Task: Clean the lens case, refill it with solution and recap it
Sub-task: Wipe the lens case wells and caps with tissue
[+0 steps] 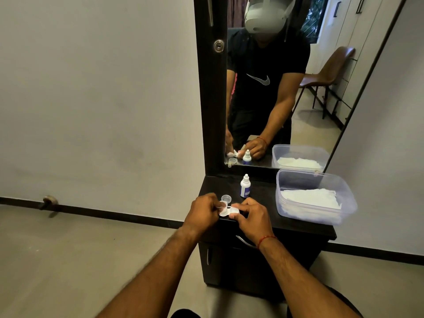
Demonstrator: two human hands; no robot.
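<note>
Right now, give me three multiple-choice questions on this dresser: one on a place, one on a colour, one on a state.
1. The solution bottle stands: A) left of the plastic tub; B) inside it; C) on the floor.
2. The tissues in the tub are: A) pink; B) white; C) green.
3. The right hand: A) hangs idle; B) holds the bottle; C) grips the lens case.
Answers: A, tub lies to its right; B, plain white sheets; C, fingers curl round the case.
</note>
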